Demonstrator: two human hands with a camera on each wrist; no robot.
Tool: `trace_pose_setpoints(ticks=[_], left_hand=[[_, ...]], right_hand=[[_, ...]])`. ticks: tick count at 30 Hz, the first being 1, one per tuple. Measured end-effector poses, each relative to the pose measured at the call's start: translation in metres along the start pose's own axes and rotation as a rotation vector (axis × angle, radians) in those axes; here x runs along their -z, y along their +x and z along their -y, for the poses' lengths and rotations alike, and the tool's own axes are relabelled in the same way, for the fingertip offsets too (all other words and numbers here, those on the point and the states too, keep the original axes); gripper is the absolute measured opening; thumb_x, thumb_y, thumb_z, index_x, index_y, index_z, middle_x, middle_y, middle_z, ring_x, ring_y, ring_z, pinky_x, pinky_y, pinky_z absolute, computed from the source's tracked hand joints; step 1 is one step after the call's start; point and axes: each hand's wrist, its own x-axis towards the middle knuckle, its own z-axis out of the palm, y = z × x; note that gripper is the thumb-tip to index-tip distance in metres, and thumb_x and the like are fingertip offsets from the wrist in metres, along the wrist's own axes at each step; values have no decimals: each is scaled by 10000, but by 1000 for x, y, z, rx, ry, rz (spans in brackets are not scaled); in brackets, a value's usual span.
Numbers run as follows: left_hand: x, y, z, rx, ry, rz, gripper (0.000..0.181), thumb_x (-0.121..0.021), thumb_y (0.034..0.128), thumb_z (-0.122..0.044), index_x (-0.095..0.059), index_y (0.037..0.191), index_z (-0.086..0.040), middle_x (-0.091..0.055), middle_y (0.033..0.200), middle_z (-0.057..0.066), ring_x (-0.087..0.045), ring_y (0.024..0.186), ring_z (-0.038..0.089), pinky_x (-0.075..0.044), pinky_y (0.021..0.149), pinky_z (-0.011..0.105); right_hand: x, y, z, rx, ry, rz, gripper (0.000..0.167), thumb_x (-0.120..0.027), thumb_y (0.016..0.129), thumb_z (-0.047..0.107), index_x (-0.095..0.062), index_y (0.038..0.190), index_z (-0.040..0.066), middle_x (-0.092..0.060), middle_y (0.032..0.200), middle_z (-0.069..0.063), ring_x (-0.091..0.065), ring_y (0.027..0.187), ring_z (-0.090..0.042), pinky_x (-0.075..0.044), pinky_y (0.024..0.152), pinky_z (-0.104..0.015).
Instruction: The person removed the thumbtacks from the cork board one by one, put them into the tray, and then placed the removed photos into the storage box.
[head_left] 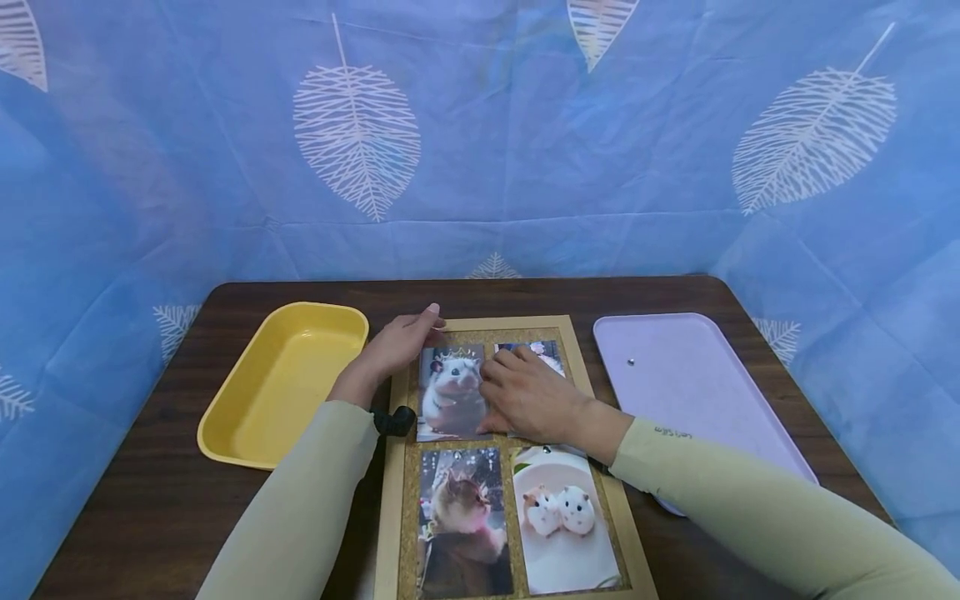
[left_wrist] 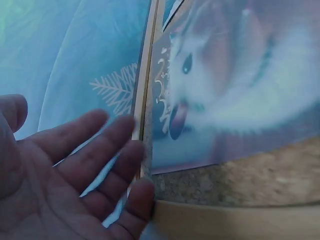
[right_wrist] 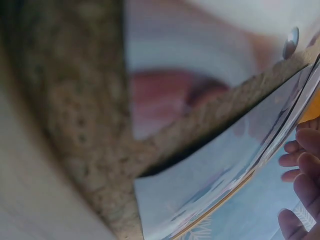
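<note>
A wood-framed cork board [head_left: 411, 500] lies on the table with several photos on it. My left hand [head_left: 397, 346] is at its far left corner; in the left wrist view the fingers [left_wrist: 95, 165] are extended beside the frame, holding nothing. Across the upper right photo [head_left: 551, 354] lies my right hand [head_left: 528, 396], covering most of it, with thumb and fingers spread apart. The right wrist view shows those fingers [right_wrist: 307, 187] only at its edge. Left of it is the upper left photo [head_left: 450, 400] of a crowned hamster. A metal pushpin [head_left: 546, 450] tops the lower right photo [head_left: 566, 525].
The lower left photo [head_left: 465, 533] also has a pin near its top. A yellow tray [head_left: 262, 392] stands left of the board. On the right, a lilac tray [head_left: 697, 375] carries one small pin [head_left: 631, 362]. Blue leaf-print cloth [head_left: 480, 142] hangs behind the table [head_left: 120, 508].
</note>
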Motion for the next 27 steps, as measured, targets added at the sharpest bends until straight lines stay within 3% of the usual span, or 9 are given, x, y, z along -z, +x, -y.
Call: trace_pose_setpoints(ticks=[4, 7, 13, 21, 24, 27], left_hand=[[-1, 6, -5, 39, 23, 41, 830, -216, 1077, -713, -580, 1506, -103, -645, 1479, 114, -516, 1464, 323, -328, 1252, 567], [-1, 8, -6, 49, 65, 36, 856, -191, 1067, -731, -598, 1486, -106, -678, 1436, 100, -512, 1463, 329, -321, 1255, 571], [-4, 11, -6, 70, 66, 28, 837, -199, 1070, -726, -617, 1468, -120, -683, 1422, 93, -505, 1463, 334, -311, 1257, 579], [-8, 10, -4, 39, 79, 12, 785, -221, 1088, -693, -642, 1444, -135, -664, 1437, 111, -543, 1416, 337, -373, 1219, 576], [-6, 5, -4, 50, 9, -41, 748, -245, 1097, -671, -627, 1455, -136, -612, 1485, 116, -526, 1425, 340, -391, 1210, 569], [-1, 0, -5, 75, -140, -94, 708, -268, 1120, -612, -575, 1497, -98, -525, 1565, 142, -487, 1460, 356, -394, 1218, 548]], right_hand=[[-1, 0, 1, 12, -18, 10, 506, -589, 978, 686, -684, 976, 189, -649, 1110, -3, -550, 988, -222, -450, 859, -412], [-1, 1, 2, 21, -35, 10, 524, -575, 970, 704, -678, 974, 190, -640, 1096, 0, -537, 971, -221, -435, 849, -405], [-1, 0, 3, 22, -59, 24, 524, -571, 977, 700, -677, 987, 187, -636, 1096, -5, -534, 962, -224, -419, 838, -403], [-1, 0, 4, 19, -61, 41, 509, -570, 987, 690, -681, 986, 192, -635, 1086, -2, -541, 972, -226, -413, 836, -405], [-1, 0, 3, 19, -65, 39, 506, -572, 988, 688, -677, 979, 193, -634, 1080, -2, -544, 972, -228, -416, 836, -405], [-1, 0, 3, 20, -69, 37, 505, -571, 990, 686, -674, 974, 192, -635, 1077, -3, -545, 971, -230, -417, 834, -402]])
